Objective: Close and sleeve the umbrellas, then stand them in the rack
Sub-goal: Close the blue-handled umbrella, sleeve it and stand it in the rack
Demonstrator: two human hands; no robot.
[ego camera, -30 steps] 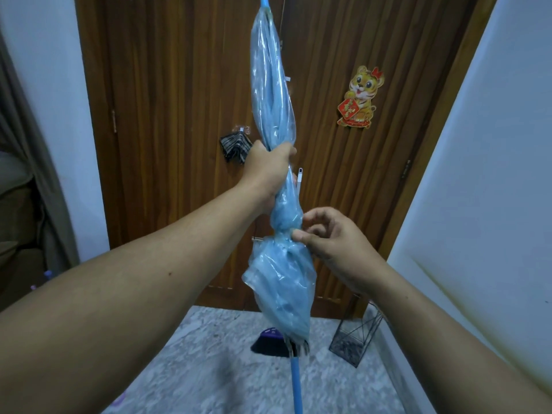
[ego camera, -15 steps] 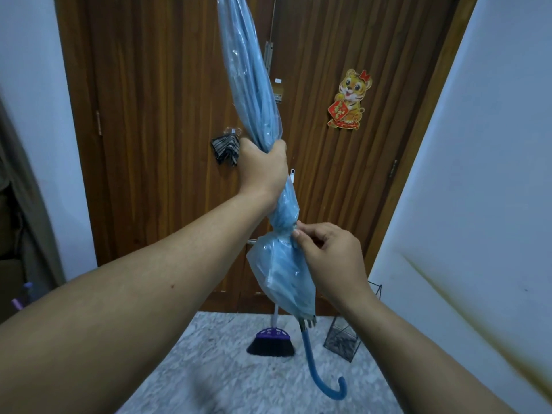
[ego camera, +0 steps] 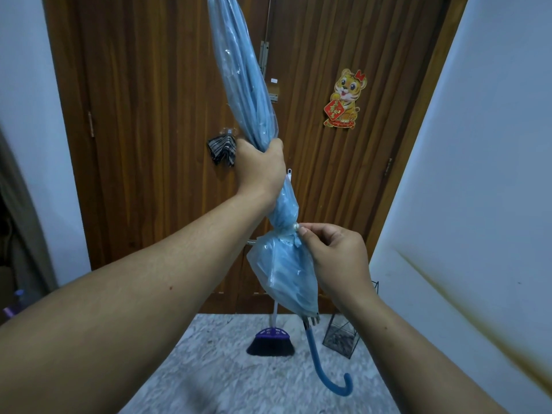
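I'm fastening the strap, so my right hand (ego camera: 334,258) does the fine work: its fingertips (ego camera: 302,231) pinch the small white snap (ego camera: 295,226) at the cinched waist of the umbrella (ego camera: 248,94). To do this well I judge I should keep the strap pulled snug round the folds, line the two snap halves squarely, and press straight in rather than at an angle, or the clear sleeve (ego camera: 283,276) may bunch under the snap and stop it catching. That hand is mostly curled, thumb and forefinger closed on the snap, the other fingers tucked loosely, wrist bent inward with the forearm coming up from the lower right.

My left hand (ego camera: 260,168) sits higher, fist wrapped tight round the sleeved canopy just above the waist, arm stretched forward and up from the lower left. It should stay firm so the umbrella does not twist while I press.

The umbrella hangs tilted, tip up and out of view at the top, its hooked blue handle (ego camera: 325,372) down over the floor (ego camera: 209,369). Below the snap the plastic balloons out loosely; I cannot tell whether the snap is already shut.

Beyond, near the foot of the door (ego camera: 149,144), a broom (ego camera: 271,342) stands and just right of it the wire rack (ego camera: 343,339), where the umbrella goes next. A small folded striped umbrella (ego camera: 221,150) hangs on the door behind my left hand.
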